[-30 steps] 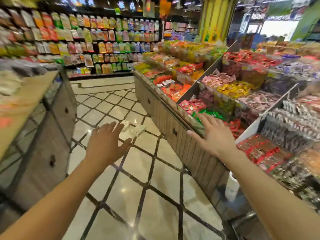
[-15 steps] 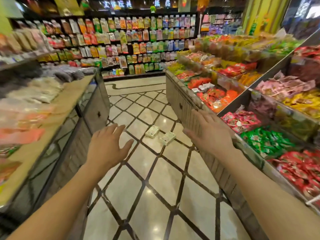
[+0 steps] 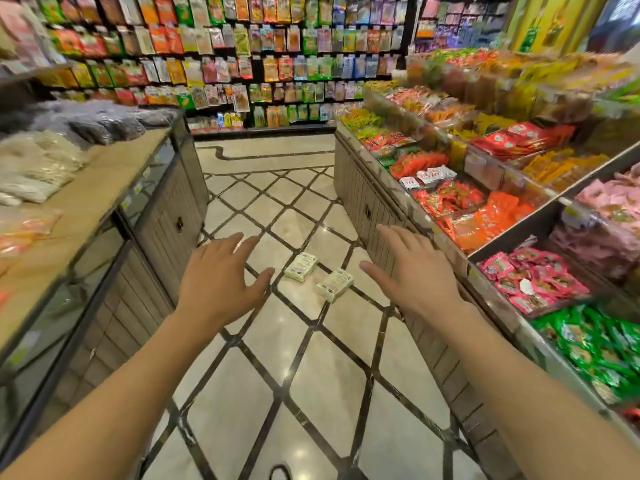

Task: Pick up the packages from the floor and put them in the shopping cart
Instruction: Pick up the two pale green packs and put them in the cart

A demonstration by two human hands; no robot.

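Note:
Two small pale yellow-white packages lie on the tiled floor of a shop aisle, side by side and slightly apart: the left package (image 3: 301,267) and the right package (image 3: 335,284). My left hand (image 3: 216,279) hovers open, palm down, to the left of them and nearer to me. My right hand (image 3: 412,271) is open too, stretched forward to the right of the packages. Neither hand touches a package. No shopping cart shows, apart from a small dark curved thing (image 3: 281,472) at the bottom edge.
A wooden display counter (image 3: 104,188) with bagged goods lines the aisle's left side. A tiered snack display (image 3: 485,209) runs along the right. A wall of hanging snack bags (image 3: 242,57) closes the far end. The marble floor (image 3: 304,375) lies between.
The view has swung left and moved forward down the aisle. The two packages now sit between my hands and look larger and closer. Both hands stay open.

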